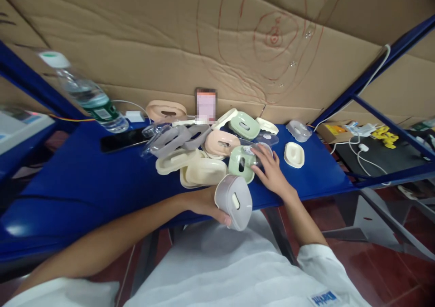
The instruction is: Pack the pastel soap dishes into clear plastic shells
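A grey box (pixel 243 205) held at a blue table (pixel 102 175)

We see our left hand (pixel 209 205) with its grip closed around the side of the grey box, at the table's near edge, above our white shirt (pixel 220 270). Our right hand (pixel 273 173) lies by the nearer green lid (pixel 234 158), fingers spread; we cannot tell whether that grip has hold of anything. Cream trays (pixel 207 171), a peach lid (pixel 212 140) and grey parts (pixel 163 143) lie heaped between a water bottle (pixel 98 103) and a small cream dish (pixel 294 155).
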`<state>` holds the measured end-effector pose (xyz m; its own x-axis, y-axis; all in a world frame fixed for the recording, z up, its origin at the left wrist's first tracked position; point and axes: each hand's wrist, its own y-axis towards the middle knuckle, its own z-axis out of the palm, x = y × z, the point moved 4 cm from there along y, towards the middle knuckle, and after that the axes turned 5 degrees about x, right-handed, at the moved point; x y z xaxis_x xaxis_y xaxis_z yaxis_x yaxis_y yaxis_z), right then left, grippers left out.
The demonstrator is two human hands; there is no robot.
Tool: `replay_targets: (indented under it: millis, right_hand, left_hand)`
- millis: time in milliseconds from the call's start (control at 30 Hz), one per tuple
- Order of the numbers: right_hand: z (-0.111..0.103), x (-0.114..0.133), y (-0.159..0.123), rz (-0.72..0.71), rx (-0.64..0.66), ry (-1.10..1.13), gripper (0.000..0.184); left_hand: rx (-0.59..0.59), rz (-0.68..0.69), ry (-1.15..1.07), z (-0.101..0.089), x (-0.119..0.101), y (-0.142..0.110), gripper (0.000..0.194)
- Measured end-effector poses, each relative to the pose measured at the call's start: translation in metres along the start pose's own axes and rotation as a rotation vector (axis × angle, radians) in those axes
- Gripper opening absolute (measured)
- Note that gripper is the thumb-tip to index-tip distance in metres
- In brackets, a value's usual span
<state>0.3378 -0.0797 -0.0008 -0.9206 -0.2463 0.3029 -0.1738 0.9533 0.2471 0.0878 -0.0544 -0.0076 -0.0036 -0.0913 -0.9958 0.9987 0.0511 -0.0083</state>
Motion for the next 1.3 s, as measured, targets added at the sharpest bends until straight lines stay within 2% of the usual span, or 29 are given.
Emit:
replay_targets:
  millis: [100, 167, 400, 500, 633, 733, 867, 1033, 1100, 1167, 1200, 1300]
  right_hand:
    - [0.004, 0.003, 0.023, 0.005, -0.004, -0.022, 0.063]
    - [0.008, 0.001, 0.024, 0.011, -0.033, -0.017, 0.064]
    - [0.017, -0.009, -0.016, -0.013, -0.096, -0.01, 0.059]
    - [0.022, -0.008, -0.03, -0.009, -0.127, -0.013, 0.061]
    - [0.026, -0.003, -0.039, -0.041, -0.138, -0.048, 0.067]
    - [0.025, 0.002, -0.041, -0.127, -0.156, -0.056, 0.066]
    - [0.018, 0.006, -0.037, -0.224, -0.219, 0.013, 0.058]
    - [0.011, 0.002, -0.039, -0.199, -0.276, 0.062, 0.053]
    - [0.005, 0.01, -0.047, -0.245, -0.387, 0.04, 0.053]
    - [0.002, 0.028, -0.058, -0.339, -0.501, 0.024, 0.056]
    - [0.002, 0.041, -0.063, -0.389, -0.518, 0.026, 0.06]
    - [0.011, 0.083, -0.066, -0.473, -0.39, 0.05, 0.074]
  left_hand:
    - [-0.007, 0.03, 0.032, 0.0, 0.001, 0.001, 0.052]
    - [0.015, 0.042, 0.032, 0.001, 0.004, 0.002, 0.053]
    - [0.01, 0.06, 0.001, 0.0, 0.016, 0.004, 0.066]
    - [0.022, 0.057, 0.018, 0.003, 0.02, 0.006, 0.066]
    - [0.024, 0.059, 0.026, 0.006, 0.019, 0.006, 0.069]
    - [0.002, 0.067, -0.005, 0.005, 0.014, 0.005, 0.073]
    - [-0.084, 0.122, -0.068, -0.007, 0.007, 0.0, 0.072]
    - [-0.189, 0.155, -0.047, -0.026, 0.003, -0.009, 0.08]
    - [-0.217, 0.172, -0.009, -0.026, -0.002, -0.012, 0.079]
    - [-0.255, 0.216, 0.005, -0.022, -0.01, -0.013, 0.079]
    - [-0.266, 0.243, 0.002, -0.019, -0.013, -0.013, 0.079]
    - [-0.216, 0.273, -0.002, -0.009, -0.015, -0.006, 0.079]
